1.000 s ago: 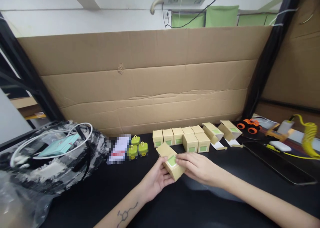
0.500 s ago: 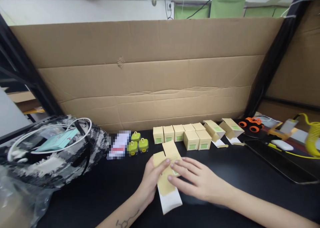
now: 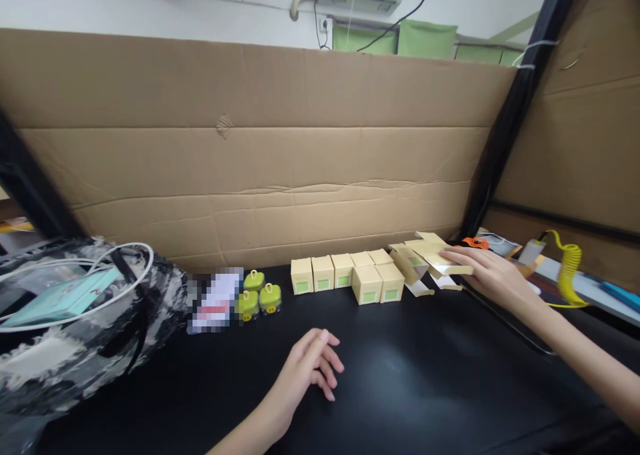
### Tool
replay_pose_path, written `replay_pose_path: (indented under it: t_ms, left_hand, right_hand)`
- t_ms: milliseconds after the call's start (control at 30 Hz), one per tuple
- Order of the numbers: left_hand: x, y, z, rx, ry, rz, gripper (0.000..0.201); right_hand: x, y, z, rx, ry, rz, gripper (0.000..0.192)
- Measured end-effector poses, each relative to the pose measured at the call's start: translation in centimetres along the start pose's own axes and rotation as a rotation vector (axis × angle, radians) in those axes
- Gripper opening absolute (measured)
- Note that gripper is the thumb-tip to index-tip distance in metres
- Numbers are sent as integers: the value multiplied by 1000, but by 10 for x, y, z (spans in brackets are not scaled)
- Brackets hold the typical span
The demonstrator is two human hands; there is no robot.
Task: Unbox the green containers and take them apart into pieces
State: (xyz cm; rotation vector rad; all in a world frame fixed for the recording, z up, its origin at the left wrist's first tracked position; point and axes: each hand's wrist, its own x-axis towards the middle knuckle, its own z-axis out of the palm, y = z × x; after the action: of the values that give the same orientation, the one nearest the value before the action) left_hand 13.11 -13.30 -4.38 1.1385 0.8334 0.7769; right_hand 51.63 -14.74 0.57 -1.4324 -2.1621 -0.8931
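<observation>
My right hand [image 3: 493, 275] is at the far right of the table, its fingers on a small yellow carton [image 3: 431, 250] with open flaps. That carton rests over or against other open cartons, one of them with a green label [image 3: 414, 262]; their overlap hides where each ends. Over the middle of the table, my left hand [image 3: 315, 365] is empty, with loosely curled fingers apart. Beyond it stand several closed yellow boxes [image 3: 367, 284] with green labels, grouped side by side. To their left are three small green-lidded containers [image 3: 270, 297] with loops on top.
A camouflage-patterned bag [image 3: 155, 308] with a white cable and a teal box [image 3: 65, 298] lies at left. Beside the green containers is a blurred-out packet [image 3: 217, 298]. A cardboard panel [image 3: 280, 155] closes the back. A yellow coiled cord [image 3: 569, 268] is at right.
My right hand has carried the open carton from the middle to the open cartons at right. My left hand has let go of it and stays near the middle. The view has turned rightward.
</observation>
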Motion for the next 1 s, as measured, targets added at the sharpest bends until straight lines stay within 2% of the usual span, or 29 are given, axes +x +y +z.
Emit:
replay_pose_path:
  t_ms: [67, 167, 267, 367, 433, 500, 567, 667, 767, 867, 933, 1000]
  left_hand:
    - [-1, -1, 0, 14, -23, -3, 52]
    - [-2, -1, 0, 33, -37, 4, 52]
    - [-2, -1, -1, 51, -34, 10, 51]
    - [-3, -1, 0, 73, -36, 17, 49]
    - [-4, -1, 0, 92, -40, 29, 47]
    - [-5, -1, 1, 113, -48, 45, 45]
    - [-7, -1, 1, 137, -60, 66, 42]
    - [-10, -1, -1, 187, -69, 108, 37]
    - [-13, 2, -4, 304, -29, 226, 26]
    - [-16, 6, -6, 561, 22, 456, 22]
    - [-17, 6, -7, 678, 21, 569, 30]
    - [-18, 4, -8, 686, 44, 636, 47]
  right_hand:
    - [12, 19, 20, 2, -73, -27, 38]
    - [22, 32, 38, 40, -142, -99, 40]
    - [21, 38, 38, 72, -180, -137, 47]
    - [22, 33, 26, 86, -152, -92, 52]
    - [30, 17, 18, 104, -128, -61, 49]
    - [44, -9, 16, 144, -127, -66, 42]
    - [59, -40, 22, 195, -144, -102, 41]
    - [74, -82, 37, 255, -150, -154, 49]
    - [80, -104, 45, 314, -143, -189, 35]
    - [80, -117, 32, 372, -159, -224, 24]
    - [80, -129, 15, 467, -200, -233, 32]
    - [81, -145, -3, 631, -247, -230, 49]
